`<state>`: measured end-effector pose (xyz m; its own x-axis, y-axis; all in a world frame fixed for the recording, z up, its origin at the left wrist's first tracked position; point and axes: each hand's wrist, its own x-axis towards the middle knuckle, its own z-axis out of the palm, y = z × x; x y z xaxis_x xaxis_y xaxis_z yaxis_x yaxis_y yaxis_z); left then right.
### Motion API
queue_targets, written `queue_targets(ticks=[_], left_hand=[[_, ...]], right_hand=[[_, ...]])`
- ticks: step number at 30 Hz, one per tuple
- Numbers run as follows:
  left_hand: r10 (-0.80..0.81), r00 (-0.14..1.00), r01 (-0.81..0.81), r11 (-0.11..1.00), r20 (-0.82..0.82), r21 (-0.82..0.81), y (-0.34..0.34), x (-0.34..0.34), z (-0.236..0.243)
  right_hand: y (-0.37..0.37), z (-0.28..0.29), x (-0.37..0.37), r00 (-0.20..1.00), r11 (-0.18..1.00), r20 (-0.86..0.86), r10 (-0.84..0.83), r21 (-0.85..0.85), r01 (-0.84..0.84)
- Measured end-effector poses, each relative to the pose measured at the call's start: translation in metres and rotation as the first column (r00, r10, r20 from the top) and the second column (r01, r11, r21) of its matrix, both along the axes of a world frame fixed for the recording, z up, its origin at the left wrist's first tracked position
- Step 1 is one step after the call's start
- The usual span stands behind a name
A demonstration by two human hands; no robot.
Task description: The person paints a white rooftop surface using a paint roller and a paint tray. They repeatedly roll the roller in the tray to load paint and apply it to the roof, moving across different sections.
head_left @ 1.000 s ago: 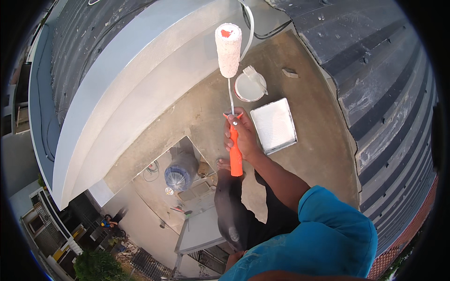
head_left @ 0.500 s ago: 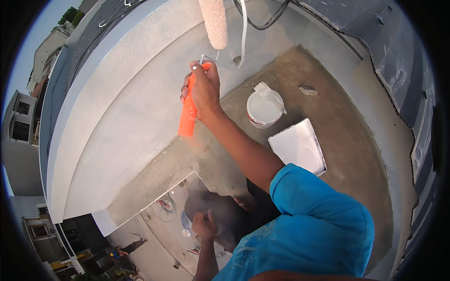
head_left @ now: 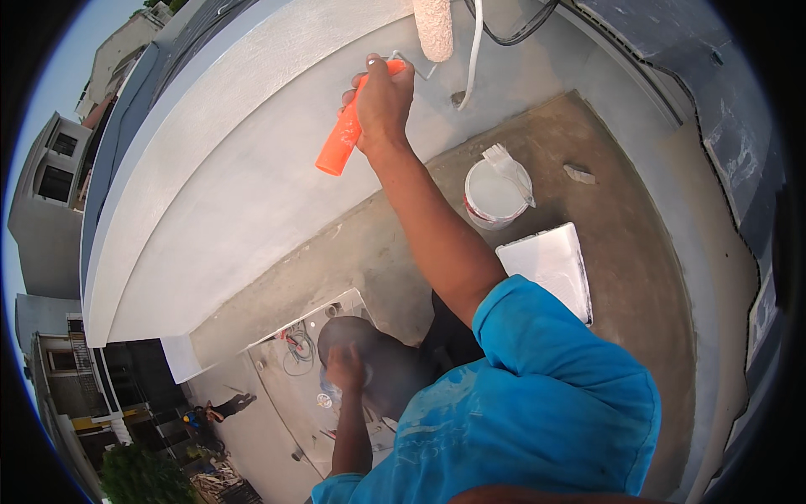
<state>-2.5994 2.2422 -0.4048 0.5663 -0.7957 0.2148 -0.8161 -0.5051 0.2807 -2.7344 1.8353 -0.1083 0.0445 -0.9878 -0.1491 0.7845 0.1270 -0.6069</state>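
Observation:
My right hand (head_left: 384, 102) is wrapped round the orange handle of a paint roller (head_left: 434, 32). Its fluffy pale sleeve reaches past the top edge of the view, close to the whitish wall (head_left: 277, 160). Lower down, my left hand (head_left: 346, 367) is at my dark-clad knee (head_left: 382, 353); its fingers are blurred. To the right of my right forearm stands a round paint bucket (head_left: 495, 202) of white paint, with a white-coated paintbrush (head_left: 509, 172) lying across its rim. Beside it is a paint tray (head_left: 554, 267) coated in white, partly behind my blue sleeve.
A stone-like chunk (head_left: 579, 174) lies on the bare concrete ledge (head_left: 621, 227). A white pipe (head_left: 475, 59) and black cables (head_left: 520, 34) come down the wall. Beyond the ledge's edge (head_left: 294, 319), far below, are coiled wires (head_left: 299, 346) and another person (head_left: 220, 410).
My right hand and the roller have moved up and to the right in view. My left hand has shifted up and left. The view itself has turned slightly.

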Motion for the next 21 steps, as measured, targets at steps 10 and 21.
queue_targets(ticks=[10, 21], left_hand=[[-0.02, 1.0, 0.019, 0.999, -0.023, -0.046, -0.009, -0.003, -0.009], [-0.026, 0.991, 0.014, 0.995, -0.132, -0.096, -0.022, -0.016, 0.012]], right_hand=[[0.046, -0.004, 0.079, 0.998, 0.998, -0.019, 0.053, -0.03, -0.054], [0.139, -0.012, 0.2, 0.986, 0.983, -0.01, 0.166, -0.079, -0.166]])
